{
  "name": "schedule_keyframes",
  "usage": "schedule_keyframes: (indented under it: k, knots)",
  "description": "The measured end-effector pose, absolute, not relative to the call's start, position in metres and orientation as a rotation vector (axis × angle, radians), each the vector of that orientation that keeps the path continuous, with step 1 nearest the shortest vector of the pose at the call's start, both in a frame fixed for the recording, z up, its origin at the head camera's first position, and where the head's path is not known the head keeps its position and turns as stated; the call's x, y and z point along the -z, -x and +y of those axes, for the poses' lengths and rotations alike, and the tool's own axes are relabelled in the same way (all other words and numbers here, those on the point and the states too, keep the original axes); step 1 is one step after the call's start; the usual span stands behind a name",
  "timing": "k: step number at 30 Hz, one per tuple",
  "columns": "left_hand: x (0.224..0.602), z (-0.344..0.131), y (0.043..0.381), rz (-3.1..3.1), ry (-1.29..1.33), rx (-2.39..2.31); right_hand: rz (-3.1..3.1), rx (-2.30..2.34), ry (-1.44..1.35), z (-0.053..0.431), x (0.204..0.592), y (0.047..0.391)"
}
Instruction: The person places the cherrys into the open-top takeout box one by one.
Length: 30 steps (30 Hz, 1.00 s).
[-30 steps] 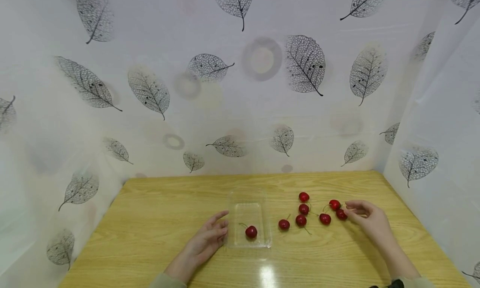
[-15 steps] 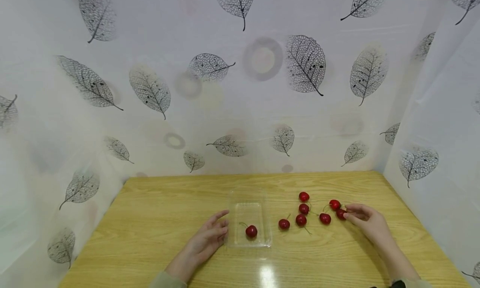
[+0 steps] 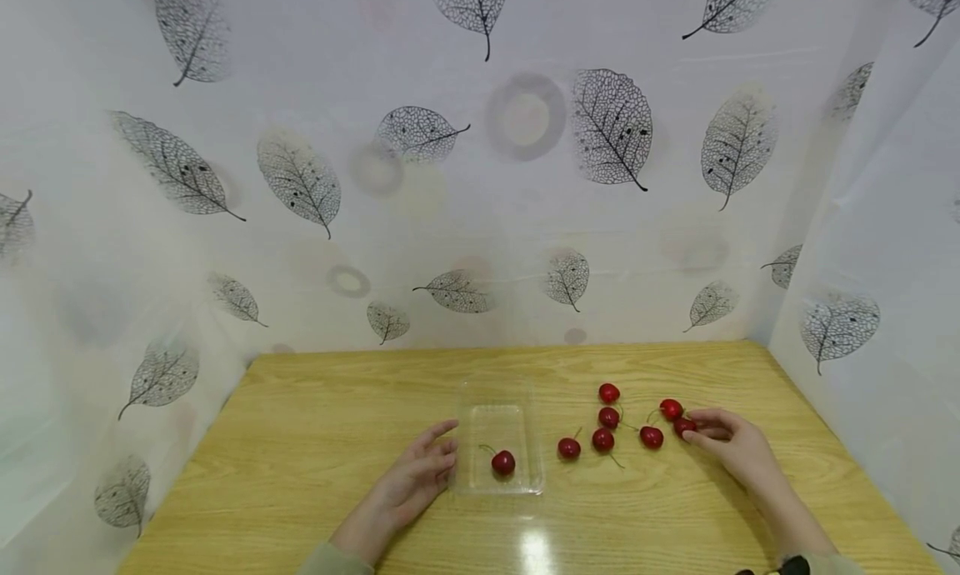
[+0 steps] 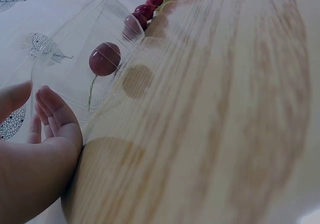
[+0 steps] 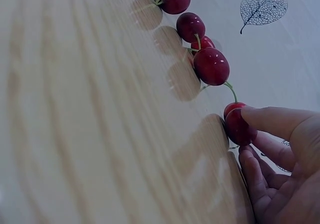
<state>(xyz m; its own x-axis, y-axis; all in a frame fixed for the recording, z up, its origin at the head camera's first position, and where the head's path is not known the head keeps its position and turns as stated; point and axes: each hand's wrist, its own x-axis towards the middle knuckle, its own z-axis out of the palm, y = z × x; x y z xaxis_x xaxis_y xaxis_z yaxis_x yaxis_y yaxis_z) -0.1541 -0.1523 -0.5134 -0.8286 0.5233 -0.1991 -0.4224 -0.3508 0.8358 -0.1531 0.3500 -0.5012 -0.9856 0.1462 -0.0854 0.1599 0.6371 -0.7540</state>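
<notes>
A clear plastic container sits on the wooden table with one stemmed cherry inside. My left hand lies along its left side, fingers loosely bent; the left wrist view shows the fingertips close to the clear wall, contact unclear. On the right, my right hand pinches a dark red cherry between thumb and fingers. That cherry is still low at the table top. A brighter cherry touches it behind, and another cherry lies just left.
Between container and right hand, a loose cherry lies near a short row made of a front cherry, a middle cherry and a back cherry. Leaf-patterned sheeting encloses the table's back and sides.
My right hand has moved slightly left, and its thumb and fingers have closed in on the dark red cherry. My left hand and the container have stayed put.
</notes>
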Motion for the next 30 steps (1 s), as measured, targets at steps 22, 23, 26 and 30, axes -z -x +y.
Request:
schedule_keyframes:
  k: [22,23,26,30]
  knots:
    - [0.5138,-0.1514,0.1540,1.300,-0.139,-2.207,2.808,1.290,-0.278,0.3493,0.5018,0.1538]
    - [0.5139,-0.1512,0.1540,1.297,-0.137,-2.209,2.811,1.286,-0.274,0.3496,0.5018,0.1539]
    - [0.5135,-0.1507,0.1535,1.306,-0.132,-2.206,2.816,1.280,-0.272,0.3498,0.5017,0.1540]
    - [0.5125,-0.1503,0.1529,1.349,-0.128,-2.184,2.807,1.289,-0.276,0.3500,0.5017,0.1538]
